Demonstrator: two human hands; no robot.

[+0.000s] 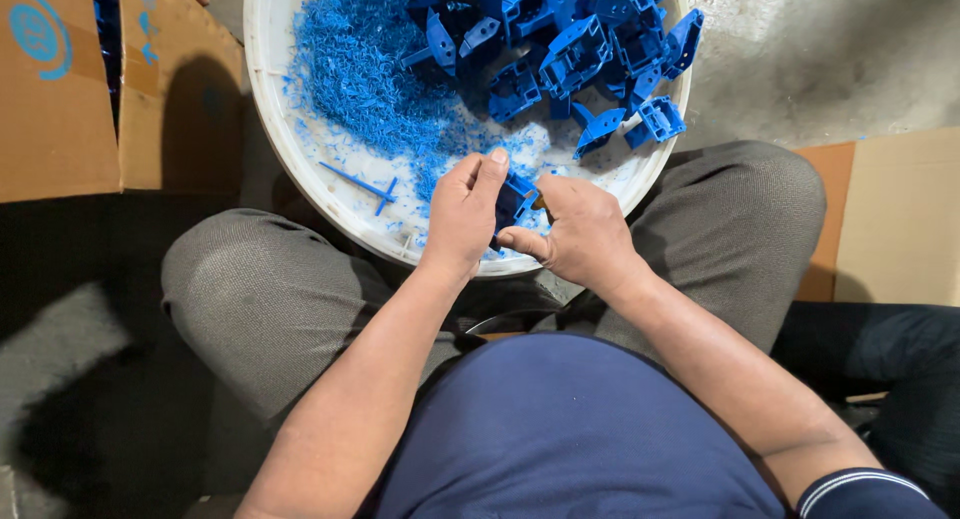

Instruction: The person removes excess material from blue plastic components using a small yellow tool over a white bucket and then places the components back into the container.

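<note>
left hand [462, 214]: gripping blue plastic part [515, 201] over white tub [262, 39]
right hand [582, 231]: pinching same part, thumb pressing
tub: holding blue parts pile [570, 49], blue shavings [365, 69]

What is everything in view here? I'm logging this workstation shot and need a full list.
basin: one, white, round, on the floor between the knees
plastic parts: a heap, too many to count, blue, at the far right of the basin
shavings: a loose pile, blue, left and middle of the basin
thin strip: one, blue, on the basin's near left
held part: one, blue, between both hands over the basin's near rim
cardboard boxes: at least two, brown, far left
cardboard sheet: one, brown, right
floor: grey, top right
trousers: grey, both legs
shirt: dark blue
left hand: fingers on the held part
right hand: fingers on the held part
</note>
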